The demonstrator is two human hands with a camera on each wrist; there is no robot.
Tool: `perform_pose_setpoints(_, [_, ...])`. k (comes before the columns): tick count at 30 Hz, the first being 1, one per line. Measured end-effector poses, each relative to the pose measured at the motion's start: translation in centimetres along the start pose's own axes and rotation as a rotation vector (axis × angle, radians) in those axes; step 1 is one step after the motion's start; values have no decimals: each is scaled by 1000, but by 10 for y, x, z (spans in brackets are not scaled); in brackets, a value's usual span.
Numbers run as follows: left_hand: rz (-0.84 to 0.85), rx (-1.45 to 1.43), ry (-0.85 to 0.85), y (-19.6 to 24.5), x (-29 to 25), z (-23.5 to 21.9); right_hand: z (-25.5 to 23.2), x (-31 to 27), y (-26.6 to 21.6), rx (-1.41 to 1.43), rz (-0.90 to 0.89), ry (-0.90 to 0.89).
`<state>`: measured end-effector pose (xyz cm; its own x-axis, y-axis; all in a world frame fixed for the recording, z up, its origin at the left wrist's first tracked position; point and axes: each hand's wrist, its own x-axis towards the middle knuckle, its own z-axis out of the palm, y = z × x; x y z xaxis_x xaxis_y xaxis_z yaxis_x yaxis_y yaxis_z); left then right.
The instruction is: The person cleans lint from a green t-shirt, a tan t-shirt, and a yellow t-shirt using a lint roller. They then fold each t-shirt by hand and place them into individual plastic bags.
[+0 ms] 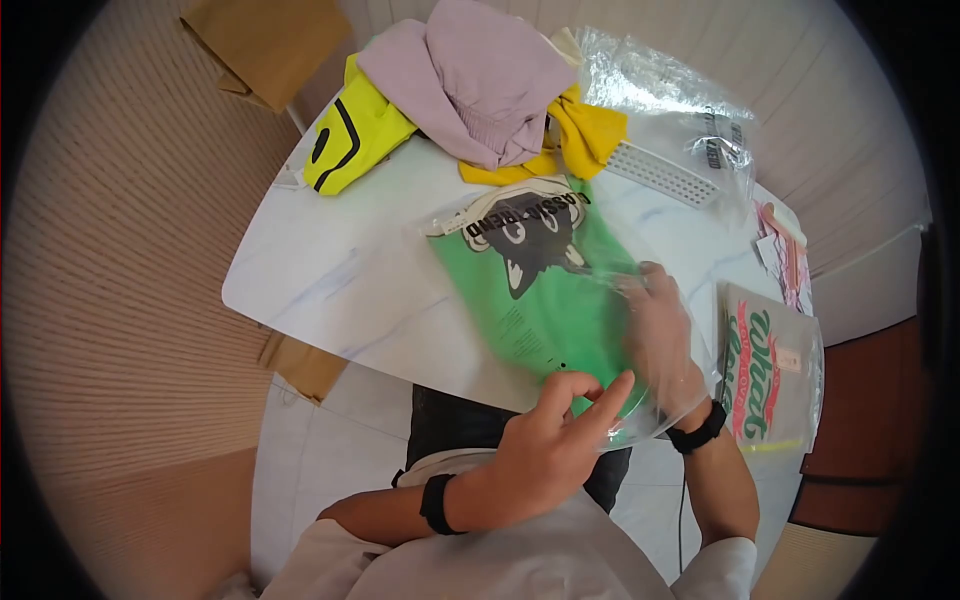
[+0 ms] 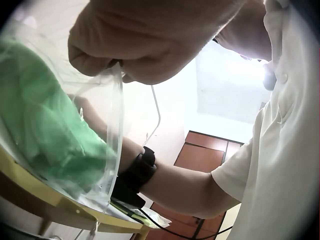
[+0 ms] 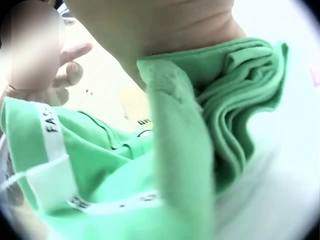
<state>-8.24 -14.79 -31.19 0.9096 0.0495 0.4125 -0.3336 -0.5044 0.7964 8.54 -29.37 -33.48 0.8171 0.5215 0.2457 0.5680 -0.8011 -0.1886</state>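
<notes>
A green garment (image 1: 540,300) with a black cat print lies inside a clear plastic bag (image 1: 515,215) marked "CLASSIC TREND" on the table. At the bag's near edge, my left hand (image 1: 550,435) pinches the plastic; the left wrist view shows the bag's rim (image 2: 116,85) running into the fingers. My right hand (image 1: 660,325) reaches inside the bag's mouth and lies against the garment, under the film. Folded layers of the garment (image 3: 240,105) sit below that wrist in the right wrist view, with a white lettered neck tape and tag. The right fingertips are hidden there.
Lilac (image 1: 490,80), lime-yellow (image 1: 360,135) and mustard (image 1: 590,135) clothes lie heaped at the back. Beside them stand a white perforated basket (image 1: 665,172) and clear bags (image 1: 650,80). A bagged grey garment (image 1: 770,370) lies at the right edge. Brown paper bags (image 1: 265,45) are at the left.
</notes>
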Motion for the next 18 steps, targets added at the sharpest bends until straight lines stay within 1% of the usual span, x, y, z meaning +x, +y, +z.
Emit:
perform_pose_setpoints(3, [-8,46,0,-2,-2,0,15,-4,13,-222,-67,41])
perform_pose_setpoints(6, [-11,65,0,-2,-4,-2,-15,-20,-39,132,-342,40])
perform_pose_setpoints(9, [71,94,85,-7,-9,9,2,-39,-58,251,-471,-220])
perform_pose_setpoints(12, [52,159,6,-8,-15,15,18,-40,-52,214,-529,-294])
perform_pose_setpoints(15, [115,204,106,-15,-13,24,15,-34,-46,298,-606,-381])
perform_pose_setpoints(18, [82,173,67,-12,-13,19,-10,-34,-48,96,-509,-361])
